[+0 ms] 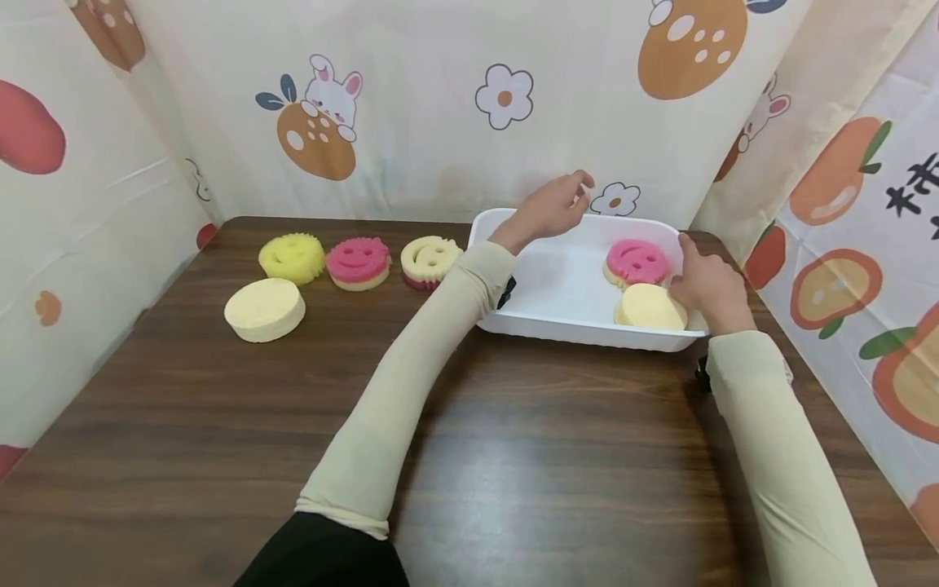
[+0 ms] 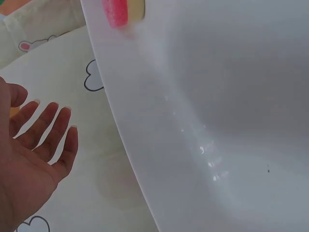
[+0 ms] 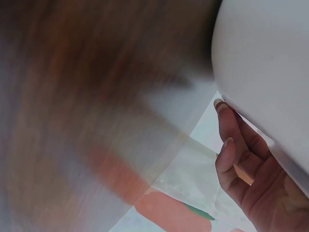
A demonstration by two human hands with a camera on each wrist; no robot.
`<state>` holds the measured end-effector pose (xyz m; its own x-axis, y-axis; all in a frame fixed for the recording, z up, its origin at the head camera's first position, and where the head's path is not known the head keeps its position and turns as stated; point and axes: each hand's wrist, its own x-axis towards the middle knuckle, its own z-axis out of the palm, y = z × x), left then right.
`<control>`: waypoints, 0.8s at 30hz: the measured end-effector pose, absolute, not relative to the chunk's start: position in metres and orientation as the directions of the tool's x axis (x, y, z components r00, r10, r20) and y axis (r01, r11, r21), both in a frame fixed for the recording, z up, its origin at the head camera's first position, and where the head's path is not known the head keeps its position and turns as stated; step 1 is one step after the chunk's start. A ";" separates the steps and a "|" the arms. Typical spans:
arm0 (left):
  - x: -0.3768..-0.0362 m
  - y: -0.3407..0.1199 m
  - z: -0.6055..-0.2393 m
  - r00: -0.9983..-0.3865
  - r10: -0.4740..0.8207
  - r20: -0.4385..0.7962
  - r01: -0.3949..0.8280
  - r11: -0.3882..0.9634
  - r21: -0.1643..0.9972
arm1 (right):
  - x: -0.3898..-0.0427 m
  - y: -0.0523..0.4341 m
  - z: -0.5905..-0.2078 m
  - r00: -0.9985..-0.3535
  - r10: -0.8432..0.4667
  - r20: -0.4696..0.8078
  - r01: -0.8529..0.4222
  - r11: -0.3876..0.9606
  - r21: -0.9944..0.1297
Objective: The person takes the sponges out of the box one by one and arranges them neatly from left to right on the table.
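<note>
A white plastic tray (image 1: 561, 324) stands at the back of the table, right of centre. In its right end lie a pink smiley-face sponge (image 1: 637, 262) and a round pale yellow sponge (image 1: 651, 307). My right hand (image 1: 711, 289) grips the tray's right rim, fingers outside against the wall (image 3: 251, 159). Over the tray's far left part, my left hand (image 1: 550, 210) reaches with loosely bent fingers and holds nothing. The left wrist view shows that hand's spread fingers (image 2: 46, 125) beyond the rim, apart from it.
Left of the tray sit a yellow smiley sponge (image 1: 292, 258), a pink smiley sponge (image 1: 358, 263), a cream smiley sponge (image 1: 429, 259) and a plain yellow round sponge (image 1: 264, 310). The brown wooden table (image 1: 330, 408) meets a patterned curtain (image 1: 425, 98) at the back and sides.
</note>
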<state>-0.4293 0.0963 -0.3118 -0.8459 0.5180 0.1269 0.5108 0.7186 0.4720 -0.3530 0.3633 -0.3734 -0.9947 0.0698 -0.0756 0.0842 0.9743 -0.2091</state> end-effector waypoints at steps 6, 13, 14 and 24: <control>-0.427 0.103 -0.319 -0.822 0.552 0.142 0.548 0.698 0.461 | -0.353 0.365 -0.374 -0.995 0.060 -0.078 0.075 0.976 -0.207; -0.425 0.110 -0.323 -0.811 0.568 0.138 0.554 0.671 0.493 | -0.353 0.366 -0.374 -0.995 0.059 -0.075 0.073 0.975 -0.211; -0.425 0.111 -0.323 -0.810 0.570 0.135 0.553 0.668 0.498 | -0.353 0.366 -0.373 -0.996 0.060 -0.073 0.074 0.975 -0.211; -0.430 0.123 -0.337 -0.796 0.595 0.112 0.571 0.677 0.464 | -0.351 0.362 -0.370 -0.998 0.044 -0.055 0.054 0.976 -0.211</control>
<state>-0.4302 0.1229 -0.3369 -0.7959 0.5950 0.1115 0.5712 0.6771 0.4639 -0.3514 0.3622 -0.3697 -0.9975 0.0437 -0.0551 0.0545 0.9760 -0.2111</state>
